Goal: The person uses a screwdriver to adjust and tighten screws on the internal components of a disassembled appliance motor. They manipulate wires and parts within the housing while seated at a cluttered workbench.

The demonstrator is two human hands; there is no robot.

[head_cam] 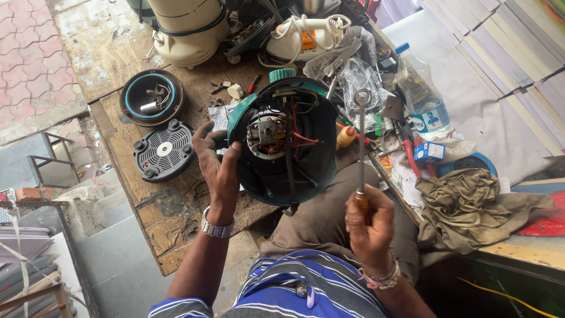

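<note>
Pavement of red interlocking blocks (pixel 23 53) fills the far left of my view, with a metal stool frame (pixel 50 156) below it beside the edge of the wooden worktop (pixel 170 215). On the worktop I see a round black housing ring with a blue inner band (pixel 151 97), and just beneath it a dark circular vent cover with a slotted grille (pixel 163 151); the two lie near each other but apart. Behind them stands a cream-coloured appliance body (pixel 188 29). My left hand (pixel 218 165), a metal watch (pixel 216 228) on its wrist, is open, with its fingers spread against the left rim of the opened appliance shell (pixel 294 171), a dark round casing with a teal edge, tilted up toward me at the front edge of the worktop, above my lap. Inside it I can see a small motor unit with red and dark wires (pixel 271 134). A teal ribbed knob (pixel 282 75) sits at its top. Right of the shell, my right hand (pixel 369 227) is closed around the wooden handle of a long screwdriver (pixel 361 147), whose shaft points upward, clear of the shell. Further right lie red-handled pliers (pixel 410 156), a clear plastic water bottle with a blue cap (pixel 421 94), a crumpled olive rag (pixel 471 203) and stacked pale boards (pixel 518 65).
</note>
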